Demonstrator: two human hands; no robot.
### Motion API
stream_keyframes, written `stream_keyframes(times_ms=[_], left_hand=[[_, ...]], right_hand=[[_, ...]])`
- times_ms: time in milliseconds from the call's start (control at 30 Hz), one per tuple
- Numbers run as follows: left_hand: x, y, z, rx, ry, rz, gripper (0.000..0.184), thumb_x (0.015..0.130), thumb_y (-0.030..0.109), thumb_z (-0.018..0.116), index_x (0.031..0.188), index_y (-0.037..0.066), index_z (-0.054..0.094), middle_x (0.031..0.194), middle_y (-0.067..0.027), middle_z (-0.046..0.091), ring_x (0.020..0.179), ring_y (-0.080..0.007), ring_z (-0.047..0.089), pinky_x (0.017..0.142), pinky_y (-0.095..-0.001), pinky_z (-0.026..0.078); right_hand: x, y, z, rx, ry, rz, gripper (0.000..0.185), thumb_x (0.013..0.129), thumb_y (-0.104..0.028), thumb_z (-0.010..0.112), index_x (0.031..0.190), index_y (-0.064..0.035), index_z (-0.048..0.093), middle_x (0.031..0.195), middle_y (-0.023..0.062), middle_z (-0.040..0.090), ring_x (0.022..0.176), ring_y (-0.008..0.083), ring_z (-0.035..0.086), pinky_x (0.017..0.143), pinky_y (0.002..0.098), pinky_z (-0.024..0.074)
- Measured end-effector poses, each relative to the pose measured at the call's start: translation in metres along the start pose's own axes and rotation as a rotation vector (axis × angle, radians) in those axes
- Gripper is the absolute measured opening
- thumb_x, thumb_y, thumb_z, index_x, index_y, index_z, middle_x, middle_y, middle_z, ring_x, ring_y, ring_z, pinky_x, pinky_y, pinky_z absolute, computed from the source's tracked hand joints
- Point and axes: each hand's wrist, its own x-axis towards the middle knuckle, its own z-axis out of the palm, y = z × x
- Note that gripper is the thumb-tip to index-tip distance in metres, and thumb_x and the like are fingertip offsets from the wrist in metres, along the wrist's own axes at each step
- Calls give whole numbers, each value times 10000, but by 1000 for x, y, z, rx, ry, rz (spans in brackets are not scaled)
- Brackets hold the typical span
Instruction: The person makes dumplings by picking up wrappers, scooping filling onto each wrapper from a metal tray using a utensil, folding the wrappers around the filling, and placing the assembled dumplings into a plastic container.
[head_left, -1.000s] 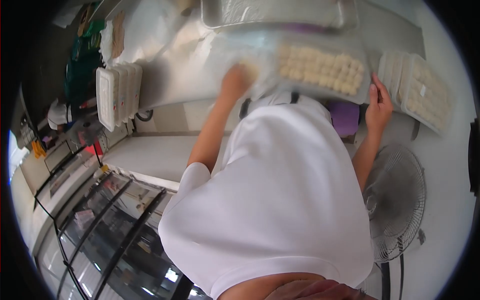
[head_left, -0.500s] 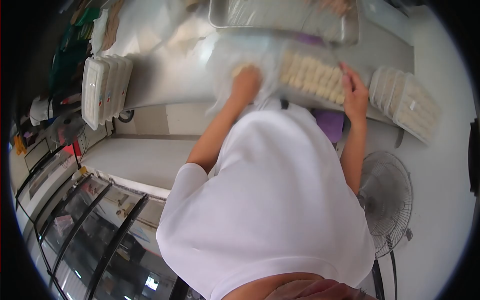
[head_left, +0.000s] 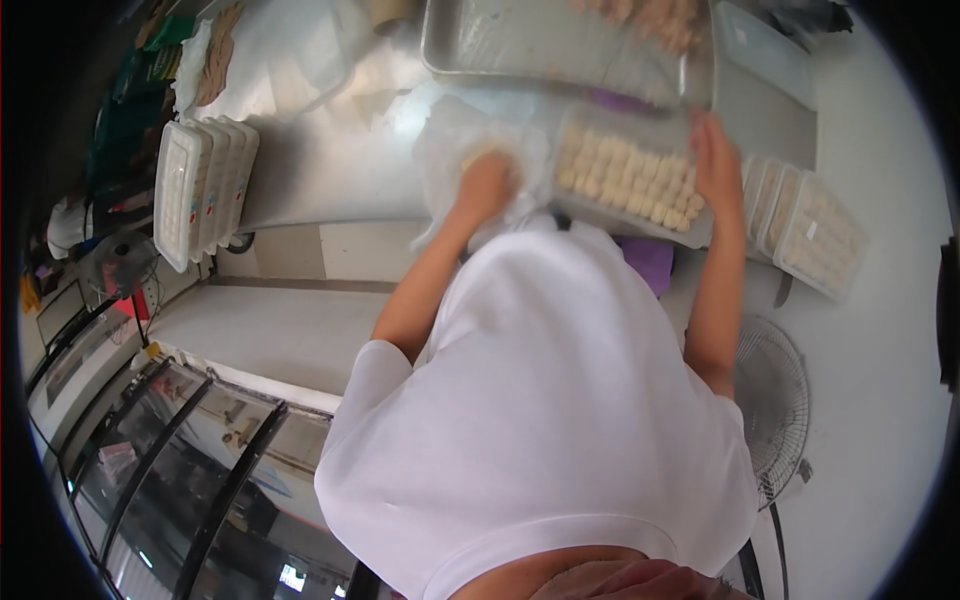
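My left hand (head_left: 488, 185) is low over a pale, crumpled plastic sheet (head_left: 440, 150) on the metal table. Its fingers are blurred and curled at a pale lump (head_left: 482, 158), and I cannot make out the grip. To the right lies a clear tray (head_left: 680, 236) with rows of small pale dough balls (head_left: 630, 172). Beside the right end of that tray, my right hand (head_left: 716, 165) has its fingers stretched out, with nothing visible in it.
Stacked lidded trays (head_left: 205, 190) stand at the left table edge, and more filled trays (head_left: 820, 235) at the right. A large metal tray (head_left: 560, 40) holds pinkish pieces at the back. A fan (head_left: 775, 410) is at the lower right.
The view has shifted. My right hand has moved up along the right end of the ball tray, its fingers now straighter. My left hand remains over the plastic sheet.
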Motion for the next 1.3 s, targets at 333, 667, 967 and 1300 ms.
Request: stream_keyframes(times_ms=[333, 667, 967, 1300], left_hand=[[4, -21, -60, -794, -68, -331, 98, 882, 81, 622, 861, 1, 674, 765, 21, 611, 701, -59, 511, 647, -226, 405], [-8, 26, -107, -940, 139, -249, 97, 881, 95, 641, 846, 6, 649, 755, 13, 589, 676, -58, 457, 623, -225, 367], [51, 62, -63, -995, 247, -200, 128, 886, 148, 662, 845, 29, 637, 697, 28, 572, 603, -41, 452, 544, -201, 361], [61, 78, -51, -950, 163, -53, 124, 901, 125, 635, 850, 13, 629, 713, 7, 576, 622, -52, 461, 563, -213, 377]], right_hand=[[150, 50, 32, -704, -73, -64, 377, 916, -102, 419, 1271, -106, 546, 1177, 198, 611, 1043, 402, 586, 888, 483, 457], [154, 71, 35, -401, -358, -484, 327, 903, -87, 495, 1222, -132, 550, 887, 159, 678, 756, 307, 657, 689, 413, 510], [48, -58, 80, 889, -366, 311, 395, 865, -130, 665, 1206, -4, 510, 816, 23, 647, 557, 27, 471, 455, 174, 320], [16, -86, 92, 777, -197, 173, 384, 797, -16, 719, 1150, 14, 570, 892, 40, 662, 803, 86, 606, 724, 220, 481]])
